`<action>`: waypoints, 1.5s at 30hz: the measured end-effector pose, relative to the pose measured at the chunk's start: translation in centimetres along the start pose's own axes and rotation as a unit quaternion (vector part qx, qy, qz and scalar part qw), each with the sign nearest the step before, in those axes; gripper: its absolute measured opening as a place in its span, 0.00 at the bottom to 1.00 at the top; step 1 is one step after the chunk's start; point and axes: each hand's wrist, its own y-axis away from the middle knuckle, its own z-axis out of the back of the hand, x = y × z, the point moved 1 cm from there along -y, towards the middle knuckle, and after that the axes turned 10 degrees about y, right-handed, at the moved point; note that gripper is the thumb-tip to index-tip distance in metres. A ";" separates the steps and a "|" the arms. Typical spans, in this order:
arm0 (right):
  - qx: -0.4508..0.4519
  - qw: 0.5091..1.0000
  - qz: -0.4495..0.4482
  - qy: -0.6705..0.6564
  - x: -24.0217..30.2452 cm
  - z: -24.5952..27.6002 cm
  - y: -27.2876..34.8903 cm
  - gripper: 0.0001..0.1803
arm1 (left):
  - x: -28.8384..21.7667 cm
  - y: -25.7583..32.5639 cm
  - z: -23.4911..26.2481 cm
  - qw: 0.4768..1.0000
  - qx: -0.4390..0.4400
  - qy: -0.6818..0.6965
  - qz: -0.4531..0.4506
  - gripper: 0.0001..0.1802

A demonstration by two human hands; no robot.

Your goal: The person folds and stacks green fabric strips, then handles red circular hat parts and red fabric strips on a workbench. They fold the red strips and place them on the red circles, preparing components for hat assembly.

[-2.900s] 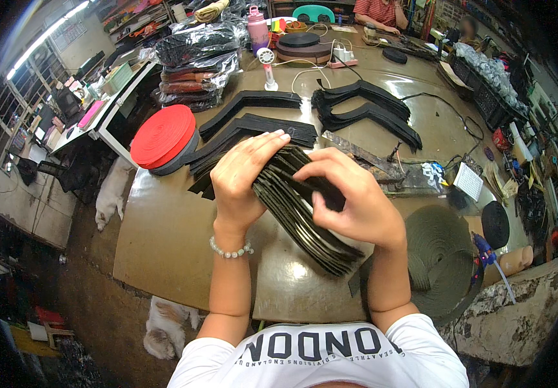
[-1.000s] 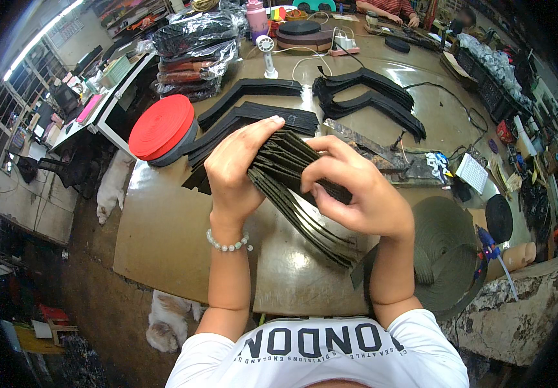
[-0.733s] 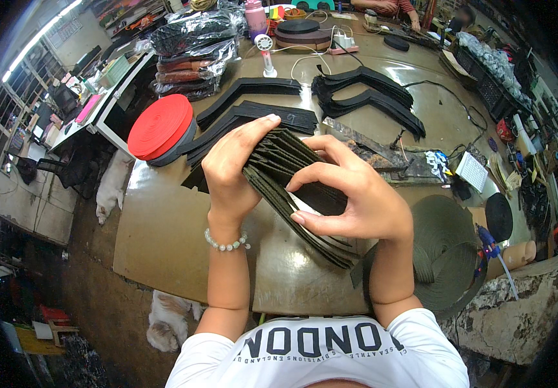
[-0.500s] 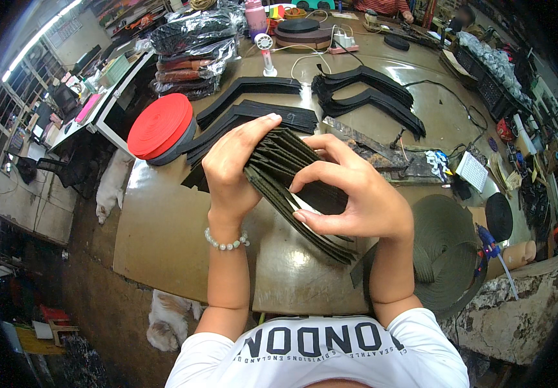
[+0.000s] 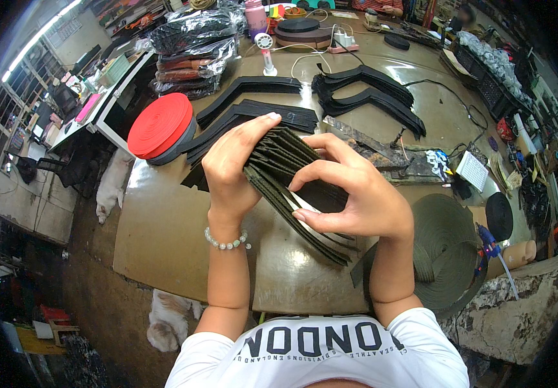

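Note:
A thick stack of dark olive webbing strips (image 5: 277,155) is held tilted above the table, its layers fanned at the upper end. My left hand (image 5: 232,161) is closed around the stack's left side, thumb along the top. On the other side my right hand (image 5: 372,200) is curled, with thumb and index finger pinching at the strips' edges. A pale sliver shows between the layers by the right thumb; what it is I cannot tell. Some right fingertips are hidden behind the stack. Right of my forearm lies a large coil of olive webbing (image 5: 450,252).
Beyond my hands lie bent stacks of black strips (image 5: 369,107). A red roll of webbing (image 5: 160,126) rests at the left, near plastic-wrapped bundles (image 5: 195,48). A small white fan (image 5: 266,55) stands farther back. At the right are a blue glue gun (image 5: 487,242) and cables.
Both hands stay in nearly the same place. The lower ends of the olive strips have shifted slightly and spread a little apart below my right thumb.

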 end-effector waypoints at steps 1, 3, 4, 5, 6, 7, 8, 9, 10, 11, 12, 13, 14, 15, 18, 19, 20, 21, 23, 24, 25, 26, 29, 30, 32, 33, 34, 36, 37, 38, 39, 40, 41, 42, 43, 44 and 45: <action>-0.001 1.000 -0.001 -0.004 0.0 0.0 0.0 0.18 | 0.0 0.0 0.0 1.000 0.001 0.001 0.004 0.24; -0.001 1.000 -0.004 -0.006 0.0 0.0 0.0 0.18 | -0.1 0.0 0.0 1.000 0.002 0.000 0.007 0.24; -0.002 1.000 -0.003 -0.006 0.0 0.0 0.0 0.18 | -0.1 0.0 0.1 1.000 0.002 -0.002 0.005 0.23; -0.003 1.000 -0.002 -0.005 0.0 0.0 0.0 0.18 | -0.1 0.0 0.1 1.000 0.003 -0.007 0.004 0.23; -0.004 1.000 0.001 -0.003 0.0 0.0 -0.1 0.18 | -0.1 0.0 0.1 1.000 0.002 -0.002 0.003 0.23; -0.005 1.000 -0.001 0.000 0.0 0.0 -0.1 0.18 | -0.1 0.0 0.1 1.000 0.002 -0.001 0.002 0.23; -0.006 1.000 -0.002 0.005 0.1 0.0 -0.1 0.18 | 0.0 0.0 0.1 1.000 0.002 -0.003 0.003 0.23; -0.007 1.000 -0.003 0.010 0.1 -0.1 -0.1 0.18 | 0.0 0.0 0.1 1.000 0.001 -0.001 0.001 0.23; -0.008 1.000 -0.008 0.011 0.2 -0.1 -0.1 0.18 | 0.0 0.0 0.1 1.000 0.000 -0.002 0.000 0.23; -0.009 1.000 -0.013 0.012 0.2 -0.2 0.0 0.17 | 0.0 0.0 0.1 1.000 0.002 -0.008 0.001 0.23; -0.007 1.000 -0.024 0.015 0.2 -0.2 0.0 0.17 | 0.0 0.0 0.1 1.000 0.000 -0.005 -0.002 0.23; -0.010 0.999 -0.024 0.025 0.3 -0.3 0.1 0.16 | 0.1 0.0 0.1 1.000 0.000 -0.006 -0.004 0.23; -0.009 0.999 -0.029 0.038 0.3 -0.4 0.1 0.15 | 0.1 0.0 0.1 1.000 0.001 -0.008 -0.005 0.22; -0.009 0.998 -0.034 0.051 0.3 -0.5 0.1 0.14 | 0.1 0.0 0.1 1.000 0.001 -0.011 -0.009 0.22; -0.028 0.996 -0.054 0.060 0.1 -0.8 0.0 0.12 | 0.2 -0.1 0.2 1.000 -0.002 -0.019 -0.016 0.22; -0.036 0.997 -0.037 0.048 0.0 -0.9 -0.1 0.12 | 0.2 0.0 0.2 1.000 -0.005 -0.021 -0.016 0.22; -0.042 0.998 -0.019 0.043 -0.1 -1.0 -0.2 0.12 | 0.2 0.0 0.3 1.000 -0.007 -0.022 -0.016 0.22; -0.048 0.998 -0.005 0.037 -0.1 -1.0 -0.2 0.11 | 0.2 0.0 0.4 1.000 -0.008 -0.022 -0.008 0.22; -0.037 0.999 0.000 0.040 -0.1 -1.1 -0.3 0.12 | 0.2 0.1 0.6 1.000 -0.010 -0.026 0.006 0.23; -0.031 0.999 -0.002 0.040 -0.1 -1.1 -0.3 0.13 | 0.2 0.1 0.6 1.000 -0.009 -0.020 0.007 0.23; -0.037 0.999 0.003 0.038 0.0 -1.1 -0.3 0.12 | 0.2 0.1 0.7 1.000 -0.009 -0.019 0.005 0.23; -0.043 0.998 0.006 0.034 0.1 -1.2 -0.3 0.13 | 0.2 0.1 0.7 1.000 -0.008 -0.018 0.003 0.23; -0.047 0.998 0.006 0.035 0.2 -1.2 -0.3 0.15 | 0.3 0.1 0.8 1.000 -0.008 -0.025 0.001 0.23; -0.045 0.998 0.004 0.038 0.3 -1.2 -0.4 0.16 | 0.4 0.1 0.8 1.000 -0.009 -0.021 -0.002 0.23; -0.032 0.999 0.003 0.044 0.3 -1.2 -0.5 0.17 | 0.5 0.1 0.7 1.000 -0.010 -0.020 -0.013 0.23; -0.029 0.999 0.001 0.044 0.4 -1.1 -0.5 0.18 | 0.5 0.1 0.7 1.000 -0.010 -0.023 -0.012 0.23; -0.030 0.999 0.005 0.044 0.5 -1.0 -0.5 0.19 | 0.5 0.1 0.8 1.000 -0.010 -0.026 -0.012 0.23; -0.031 0.999 0.004 0.041 1.0 -0.6 -0.3 0.21 | 0.4 0.1 0.8 0.999 -0.018 -0.029 -0.020 0.22; -0.037 0.999 -0.025 -0.005 1.2 -0.3 -0.1 0.22 | 0.4 0.0 0.8 0.999 -0.026 -0.030 -0.028 0.21; -0.036 0.996 -0.059 -0.049 1.5 0.0 0.1 0.23 | 0.3 -0.1 0.8 0.998 -0.034 -0.031 -0.045 0.20; -0.035 0.991 -0.092 -0.092 1.7 0.3 0.3 0.24 | 0.2 -0.2 0.8 0.998 -0.024 -0.018 -0.056 0.19; -0.071 0.987 -0.103 -0.104 1.8 0.4 0.3 0.22 | 0.1 -0.4 0.8 0.997 -0.014 -0.004 -0.076 0.18; -0.099 0.977 -0.154 -0.107 2.1 0.8 0.7 0.18 | 0.0 -0.5 0.9 0.996 -0.004 0.008 -0.094 0.17; -0.120 0.967 -0.186 -0.125 2.0 0.8 0.6 0.18 | -0.3 -0.5 0.8 0.995 0.012 0.002 -0.095 0.14; -0.141 0.961 -0.192 -0.138 2.1 1.0 0.7 0.17 | -0.5 -0.6 0.7 0.994 0.027 0.001 -0.106 0.14; -0.125 0.964 -0.185 -0.144 2.1 1.0 0.7 0.16 | -0.8 -0.7 0.7 0.993 0.041 -0.003 -0.115 0.13; -0.107 0.969 -0.167 -0.150 2.1 1.0 0.7 0.16 | -1.0 -0.7 0.6 0.991 0.055 -0.007 -0.125 0.13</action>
